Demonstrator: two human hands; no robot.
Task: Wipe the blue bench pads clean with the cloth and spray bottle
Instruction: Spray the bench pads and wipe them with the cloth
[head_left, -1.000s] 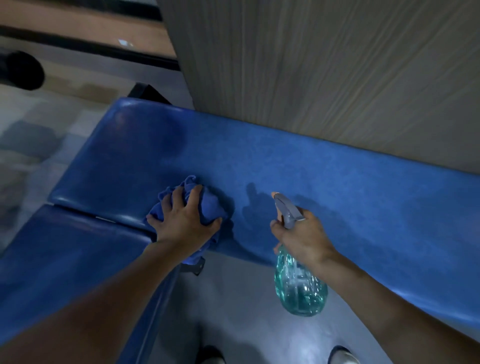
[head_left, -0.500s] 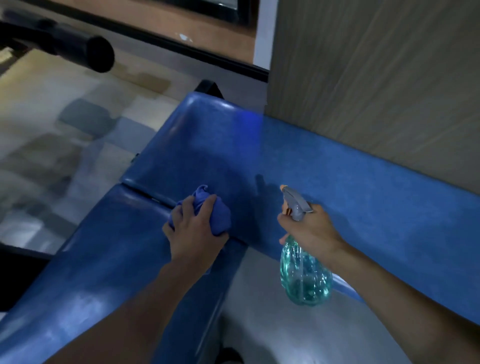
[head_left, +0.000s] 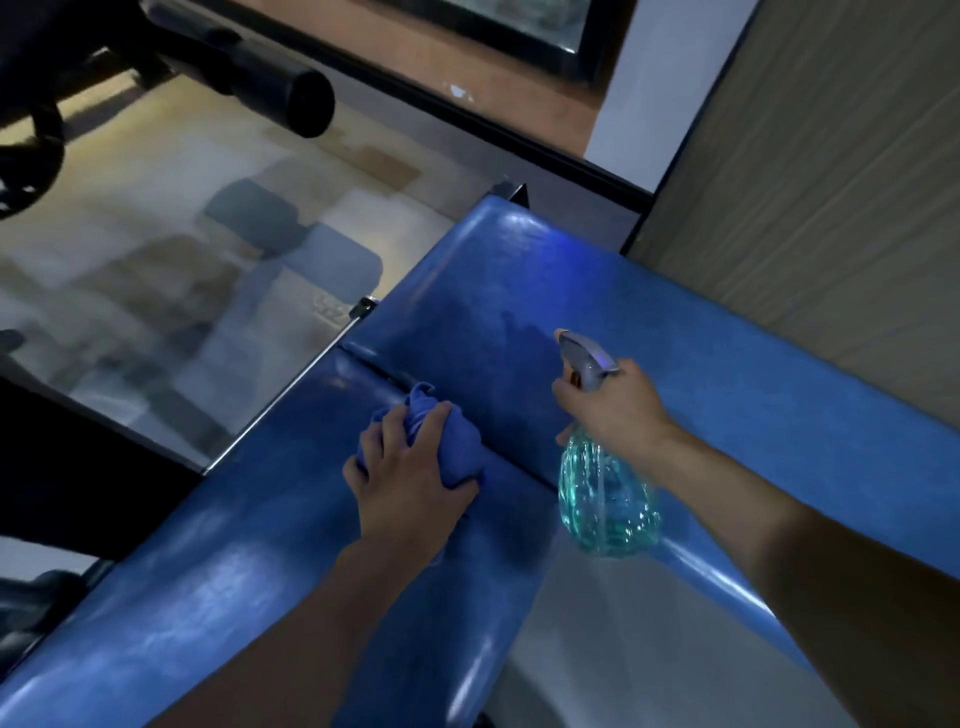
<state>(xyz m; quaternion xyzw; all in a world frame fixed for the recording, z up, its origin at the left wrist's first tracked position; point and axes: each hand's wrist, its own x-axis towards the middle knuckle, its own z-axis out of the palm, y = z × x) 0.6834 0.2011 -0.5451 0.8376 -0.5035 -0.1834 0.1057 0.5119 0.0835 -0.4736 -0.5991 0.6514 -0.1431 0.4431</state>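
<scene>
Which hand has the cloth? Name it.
The left hand grips the blue cloth on the bench pad; the right hand holds the spray bottle.

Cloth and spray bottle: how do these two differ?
The cloth is solid blue and crumpled; the bottle is see-through teal and rounded. The left hand presses the cloth onto the pad; the right hand holds the bottle upright by its neck. Each sits in one hand's grip.

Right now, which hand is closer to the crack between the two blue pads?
Left. The left hand grips the cloth right at the crack; the right hand holds the spray bottle up beyond it, over the far pad.
</scene>
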